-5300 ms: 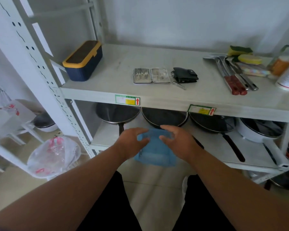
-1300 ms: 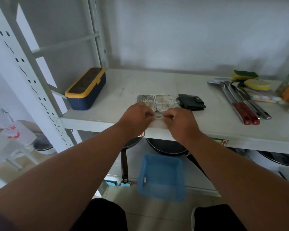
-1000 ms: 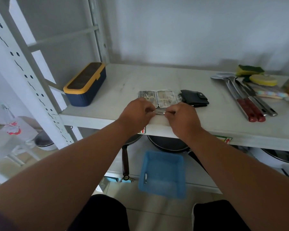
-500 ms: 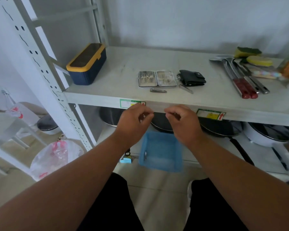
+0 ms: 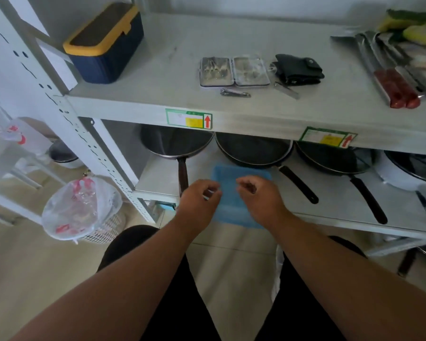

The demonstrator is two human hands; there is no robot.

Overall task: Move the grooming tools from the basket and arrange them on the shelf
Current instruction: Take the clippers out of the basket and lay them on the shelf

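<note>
Blue plastic basket (image 5: 241,210) is sitting at the lower shelf's front edge while the left hand (image 5: 199,201) and right hand (image 5: 260,199) are hovering over it, fingers loosely curled, holding nothing I can make out, and nail clippers (image 5: 235,93) are lying on the upper shelf (image 5: 158,77) before an open manicure case (image 5: 234,71).

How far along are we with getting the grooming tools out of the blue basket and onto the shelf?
Done: a silver nail clipper lies on the grey upper shelf in front of the open metal manicure case, beside a black pouch. In hand: the left hand and right hand hover over the blue plastic basket, apparently empty. Left: basket contents are hidden, so I cannot tell.
</note>
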